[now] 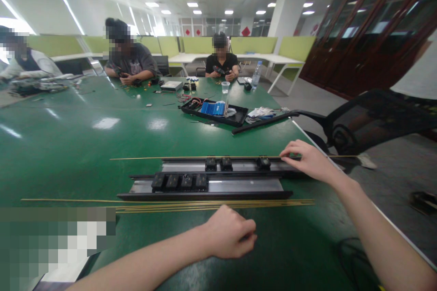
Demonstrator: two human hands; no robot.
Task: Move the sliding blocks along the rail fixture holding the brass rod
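My right hand (pixel 300 159) pinches a long thin brass-coloured rod (pixel 191 158) between thumb and fingertips. The rod runs along the far edge of the rear black-edged metal channel (pixel 244 166), beyond three black blocks (pixel 226 163) seated in it. A nearer channel (pixel 246 185) carries a row of several black blocks (pixel 179 182) at its left half. Just in front of it lie several more thin rods (pixel 164 207) on the green table (pixel 85 145). Closer to me, my left hand (pixel 232 232) is curled into a loose fist, with nothing visible in it.
Farther back sit a black tray (pixel 239 116) with a blue finned part (pixel 214 108), gloves (pixel 261 113), a cup (pixel 225 87) and a bottle (pixel 256 75). A mesh chair (pixel 375 118) stands at the right edge. Three people work across the table; a black cable (pixel 355 254) lies lower right.
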